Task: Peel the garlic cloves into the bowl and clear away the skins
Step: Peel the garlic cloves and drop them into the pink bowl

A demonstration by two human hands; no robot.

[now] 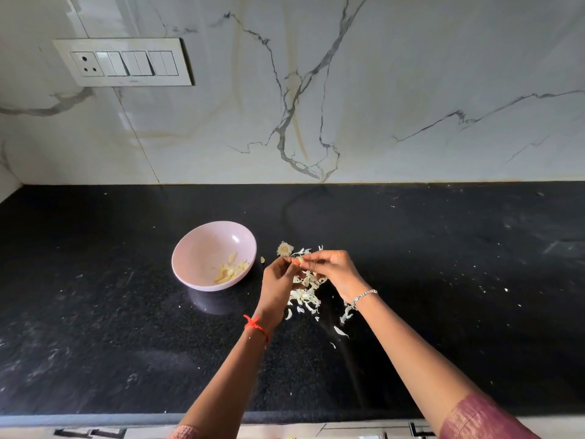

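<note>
Together, left hand (278,282) and right hand (333,270) pinch a clove (298,259) — above skins (305,295).

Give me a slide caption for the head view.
The left hand and right hand pinch a garlic clove over skins on the black counter beside a pink bowl of peeled cloves.

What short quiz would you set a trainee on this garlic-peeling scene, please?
1. True or false: the bowl already holds peeled cloves.
2. The skins lie on which side of the bowl? A: the person's left. B: the person's right.
3. Fill in: the left hand and right hand together pinch one ___.
Key: 1 true; 2 B; 3 clove.
</note>
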